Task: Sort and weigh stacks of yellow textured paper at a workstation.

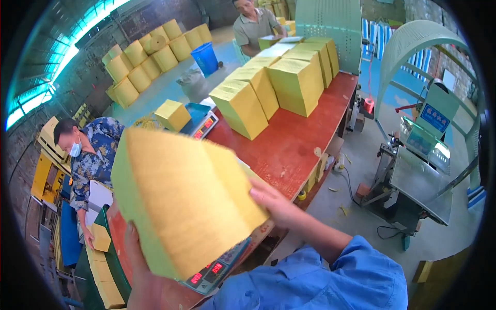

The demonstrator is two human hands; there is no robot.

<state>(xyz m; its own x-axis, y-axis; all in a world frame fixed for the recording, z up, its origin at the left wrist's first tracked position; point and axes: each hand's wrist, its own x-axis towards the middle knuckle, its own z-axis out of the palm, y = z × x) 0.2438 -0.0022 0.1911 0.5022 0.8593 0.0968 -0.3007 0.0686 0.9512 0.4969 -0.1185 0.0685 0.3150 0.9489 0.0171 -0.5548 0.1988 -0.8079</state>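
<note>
A large stack of yellow paper (191,196) is tilted between my two hands and fills the middle of the view. My left hand (137,253) is closed against its lower left side, next to the greenish face. Against the right side presses my right hand (269,200), its far fingers partly hidden by the sheets. Below the stack, a digital scale (219,272) with red lit digits shows at the table's near edge; the paper hides most of its pan. Whether the stack touches the scale I cannot tell.
Tall yellow paper stacks (240,106) stand on the red table (294,150), beside a second scale (207,125) and a small yellow block (172,114). A co-worker at left handles blocks on a green conveyor (118,253); another person works at the far end. A metal machine (421,175) stands right.
</note>
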